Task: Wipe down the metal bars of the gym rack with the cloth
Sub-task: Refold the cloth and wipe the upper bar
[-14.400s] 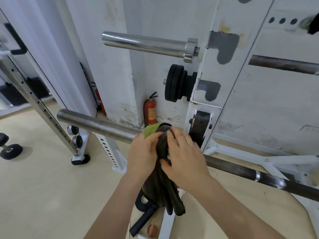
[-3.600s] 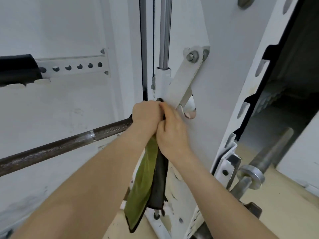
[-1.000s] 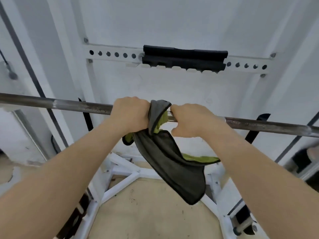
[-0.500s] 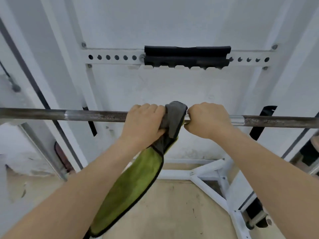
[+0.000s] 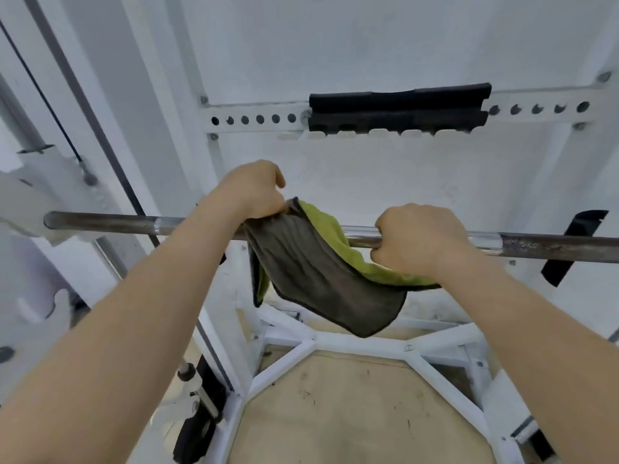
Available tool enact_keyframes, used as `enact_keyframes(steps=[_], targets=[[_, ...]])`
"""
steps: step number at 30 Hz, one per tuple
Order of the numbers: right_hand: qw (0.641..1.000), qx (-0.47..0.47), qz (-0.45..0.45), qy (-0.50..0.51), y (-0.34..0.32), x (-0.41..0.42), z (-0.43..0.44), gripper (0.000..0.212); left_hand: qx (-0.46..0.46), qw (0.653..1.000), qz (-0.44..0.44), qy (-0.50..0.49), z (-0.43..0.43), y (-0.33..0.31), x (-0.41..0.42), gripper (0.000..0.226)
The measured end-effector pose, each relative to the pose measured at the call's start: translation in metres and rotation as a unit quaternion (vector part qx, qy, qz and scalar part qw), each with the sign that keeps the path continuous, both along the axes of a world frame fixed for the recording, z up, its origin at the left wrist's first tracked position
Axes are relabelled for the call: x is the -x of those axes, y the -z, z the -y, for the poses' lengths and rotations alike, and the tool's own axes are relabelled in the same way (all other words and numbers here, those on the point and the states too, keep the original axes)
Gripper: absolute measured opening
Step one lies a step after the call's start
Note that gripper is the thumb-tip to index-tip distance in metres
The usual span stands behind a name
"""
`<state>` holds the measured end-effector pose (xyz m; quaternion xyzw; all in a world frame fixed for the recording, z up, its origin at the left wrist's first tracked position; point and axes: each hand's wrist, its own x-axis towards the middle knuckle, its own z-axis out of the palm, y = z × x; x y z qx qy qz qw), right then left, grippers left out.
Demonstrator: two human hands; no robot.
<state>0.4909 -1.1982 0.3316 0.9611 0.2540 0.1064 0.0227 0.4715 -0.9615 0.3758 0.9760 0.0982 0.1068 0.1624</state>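
Both left hand (image 5: 252,193) and right hand (image 5: 418,241) fingers clamp the cloth (image 5: 318,276) draped over the bar (image 5: 110,224).

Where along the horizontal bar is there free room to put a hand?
Free: the bar left of the left hand, toward the white bracket, and right of the right hand. Crowded: between the hands, where the cloth hangs over it.

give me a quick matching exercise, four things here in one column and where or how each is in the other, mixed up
1 cloth
2 bar
3 pad
4 left hand

a on the holed crossbeam
b pinches the cloth's edge
c draped over the bar
d horizontal, rusty in places

Pairs: 1-c, 2-d, 3-a, 4-b
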Motion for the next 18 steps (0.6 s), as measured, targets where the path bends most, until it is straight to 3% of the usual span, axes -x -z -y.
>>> enact_keyframes(steps=[3,4,5,6,8,10,12,14,18], targets=[[1.0,-0.006,0.004,-0.016,0.001,0.001,0.002,0.012,0.082,0.991,0.026,0.101,0.022,0.005,0.026,0.041],[1.0,-0.008,0.006,-0.018,0.001,0.001,0.001,0.012,0.042,0.99,-0.009,0.138,0.032,0.013,0.037,0.043],[1.0,-0.009,0.01,-0.018,0.001,0.001,0.001,0.012,-0.064,0.987,-0.025,0.146,0.042,0.027,0.043,0.054],[1.0,-0.009,0.016,-0.016,0.001,0.002,0.001,0.013,-0.173,0.976,0.002,0.132,0.049,0.043,0.047,0.066],[0.999,-0.008,0.034,-0.008,0.001,0.003,0.0,0.015,-0.283,0.948,0.125,0.077,0.053,0.066,0.043,0.055],[0.998,-0.012,0.054,0.006,0.004,0.006,0.0,0.019,-0.309,0.919,0.233,0.079,0.05,0.073,0.034,0.034],[0.997,-0.023,0.069,0.02,0.007,0.008,0.0,0.018,-0.318,0.905,0.265,0.099,0.039,0.073,0.03,0.029],[0.996,-0.024,0.079,0.026,0.008,0.009,0.0,0.018,-0.31,0.912,0.251,0.091,0.016,0.072,0.034,0.029],[0.995,-0.011,0.089,0.049,0.008,0.008,-0.004,0.02,-0.285,0.938,0.198,-0.019,-0.071,0.072,0.055,0.034]])
